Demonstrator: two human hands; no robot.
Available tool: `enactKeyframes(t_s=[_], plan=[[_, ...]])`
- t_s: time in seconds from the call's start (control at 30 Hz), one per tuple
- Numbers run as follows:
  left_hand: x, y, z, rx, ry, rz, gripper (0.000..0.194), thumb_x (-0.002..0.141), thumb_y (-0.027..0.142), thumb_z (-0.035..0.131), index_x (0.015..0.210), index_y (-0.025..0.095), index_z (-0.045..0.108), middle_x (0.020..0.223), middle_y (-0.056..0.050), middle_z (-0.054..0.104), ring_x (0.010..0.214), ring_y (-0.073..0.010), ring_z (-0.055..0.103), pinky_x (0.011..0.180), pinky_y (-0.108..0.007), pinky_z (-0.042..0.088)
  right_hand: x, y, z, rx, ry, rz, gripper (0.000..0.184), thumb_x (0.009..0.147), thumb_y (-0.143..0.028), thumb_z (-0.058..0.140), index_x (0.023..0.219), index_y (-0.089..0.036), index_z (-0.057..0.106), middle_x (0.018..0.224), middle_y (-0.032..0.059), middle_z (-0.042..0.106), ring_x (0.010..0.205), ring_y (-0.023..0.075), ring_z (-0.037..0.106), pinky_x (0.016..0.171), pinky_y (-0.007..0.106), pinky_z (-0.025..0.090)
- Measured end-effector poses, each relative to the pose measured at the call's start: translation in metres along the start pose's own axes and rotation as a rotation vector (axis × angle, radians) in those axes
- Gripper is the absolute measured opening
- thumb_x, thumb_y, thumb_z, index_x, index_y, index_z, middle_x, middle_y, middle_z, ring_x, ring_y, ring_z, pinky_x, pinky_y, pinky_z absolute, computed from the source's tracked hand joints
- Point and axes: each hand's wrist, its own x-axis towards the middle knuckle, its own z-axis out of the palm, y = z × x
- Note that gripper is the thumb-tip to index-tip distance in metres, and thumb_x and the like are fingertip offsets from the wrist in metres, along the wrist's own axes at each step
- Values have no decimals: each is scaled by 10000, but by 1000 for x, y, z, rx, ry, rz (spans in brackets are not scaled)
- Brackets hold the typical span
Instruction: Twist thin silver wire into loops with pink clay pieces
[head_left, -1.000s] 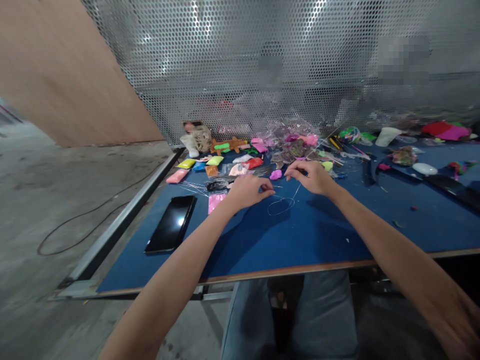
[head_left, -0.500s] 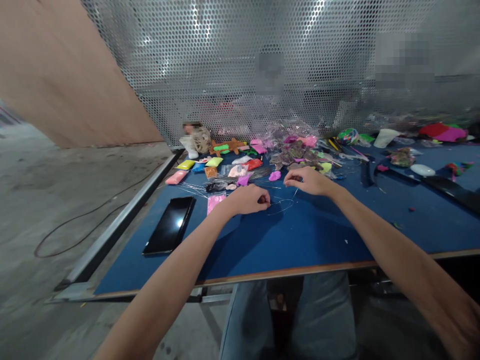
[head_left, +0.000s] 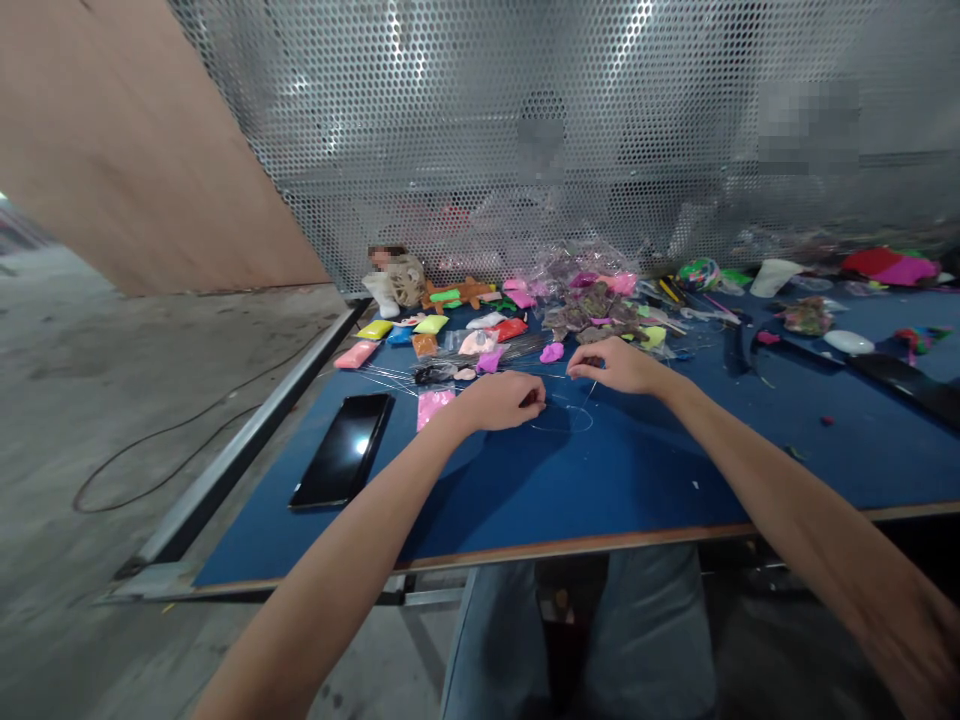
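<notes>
A thin pale wire makes a loose loop just over the blue tabletop between my hands. My right hand is closed in a pinch, and the wire hangs down from its fingers. Curled with thumb and fingertips together, my left hand pinches the wire's other side, though its fingertips partly hide the grip. Beyond the hands lie a pink lump of clay, a purple clay piece and a bundle of thin wires. A bag of pink clay sits beside my left wrist.
A black tablet lies left of my left forearm. Coloured clay packets, a brown clay figure and crumpled plastic line the back, before a perforated metal panel. A white oval object rests at right.
The wire loop between my hands has shifted and rounded slightly. Both hands keep nearly the same place and stay closed; the whole view has moved a little.
</notes>
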Motion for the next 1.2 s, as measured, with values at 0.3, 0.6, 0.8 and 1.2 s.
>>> enactKeyframes(t_s=[0.3,0.6,0.8,1.2], plan=[[-1,6,-8,117,253,-9,248,1023,375,436,1075,234,633,1108,-31,702,985,-202,651,761,-281,455,1,5,0,-17,-20,-3,242,899,-404,618,929,-208,757,846,52,768,740,194,674,705,308,477],[0,7,-8,-75,177,-8,168,1019,300,428,1054,229,577,932,20,743,713,-138,667,682,-260,452,1,-1,-1,-88,130,18,180,899,-347,626,872,-228,758,820,37,768,730,197,672,690,314,457],[0,5,-6,-88,160,8,199,1007,369,471,1096,254,606,957,30,754,623,-113,648,662,-244,460,1,-6,1,-27,173,8,179,869,-390,680,868,-234,767,829,36,763,745,198,670,712,317,474],[-1,2,-9,3,217,117,223,998,326,500,1037,271,713,993,23,765,863,-147,694,719,-246,441,1,-5,3,-7,67,5,189,861,-395,687,890,-221,756,804,43,749,722,193,657,692,330,474]])
